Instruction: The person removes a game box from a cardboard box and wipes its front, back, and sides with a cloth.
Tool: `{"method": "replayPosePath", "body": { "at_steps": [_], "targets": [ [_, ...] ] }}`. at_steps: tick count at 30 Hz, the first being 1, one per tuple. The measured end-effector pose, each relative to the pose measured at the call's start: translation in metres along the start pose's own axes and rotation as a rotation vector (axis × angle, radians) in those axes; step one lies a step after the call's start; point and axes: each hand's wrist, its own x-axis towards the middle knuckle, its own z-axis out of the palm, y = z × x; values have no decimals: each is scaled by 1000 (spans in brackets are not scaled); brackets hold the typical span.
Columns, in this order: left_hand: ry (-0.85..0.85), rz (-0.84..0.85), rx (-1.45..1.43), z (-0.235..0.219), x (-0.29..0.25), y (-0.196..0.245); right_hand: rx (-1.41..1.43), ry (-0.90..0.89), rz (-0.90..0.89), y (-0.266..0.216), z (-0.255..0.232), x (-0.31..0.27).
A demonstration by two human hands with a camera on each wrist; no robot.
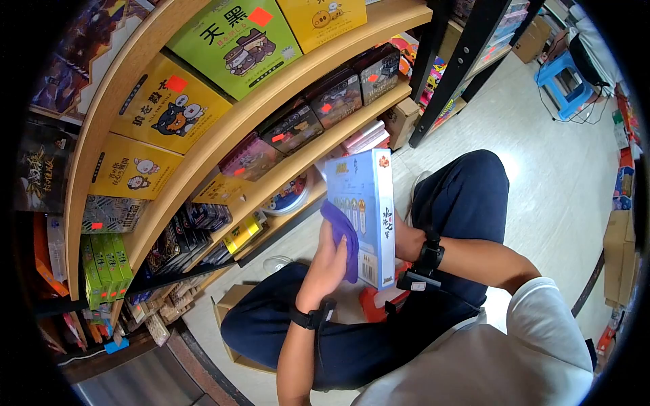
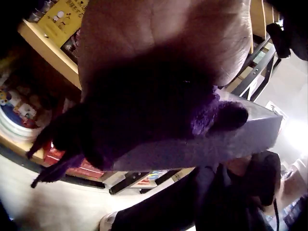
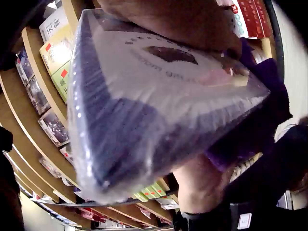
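A light-blue board game box [image 1: 362, 216] with Chinese lettering along its spine stands upright over my lap. In the right wrist view the box [image 3: 159, 106] shows a clear, wrinkled plastic wrap. My right hand [image 1: 407, 242] grips it from the far side, its fingers mostly hidden behind the box in the head view. Bunched in my left hand [image 1: 327, 265] is a purple cloth [image 1: 343, 233], held against the box's left edge. The left wrist view is dark around the palm, with the cloth [image 2: 204, 115] bright only near the thumb.
Curved wooden shelves [image 1: 271, 88] with several boxed games rise to the left and ahead. An open cardboard box [image 1: 233, 298] lies by my left knee. A blue stool [image 1: 565, 84] stands at the far right, and cartons [image 1: 617, 257] line the right side.
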Motion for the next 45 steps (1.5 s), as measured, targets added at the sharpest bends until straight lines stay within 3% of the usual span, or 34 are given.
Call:
{"method": "replayPosePath", "body": {
  "at_steps": [1,2,5,8,14,17,21,24,27,30,33,37,43,45],
  "targets": [
    [-16,8,-6,1,-2,0,-31,3,-71,-1,-3,4],
    [-98,-15,32,-2,-3,-6,28,12,-52,-3,-6,8],
    [-92,19,91,-1,-3,-6,208,39,6,-9,-18,19],
    [-156,16,115,-1,-6,1,258,-65,-56,2,-41,36],
    [-234,-20,114,3,-11,15,360,128,42,-8,-19,32],
    [-290,-9,89,8,-19,11,358,-40,24,6,-30,40],
    [-309,14,130,8,-20,14,315,-4,54,8,-16,33],
    [-240,36,191,14,-22,21,275,-100,53,21,-28,35],
    [-214,58,150,18,-22,22,101,-198,-82,29,-26,37],
    [-164,124,317,18,-23,17,141,-65,-23,29,-11,27],
    [-108,178,263,16,-16,22,100,-223,115,33,-20,23],
    [-18,146,242,12,-14,16,6,9,224,45,-11,17],
    [22,81,161,6,-12,15,1,31,341,44,-6,9],
    [22,105,230,2,-10,8,-21,5,307,42,-4,6]
  ]
}}
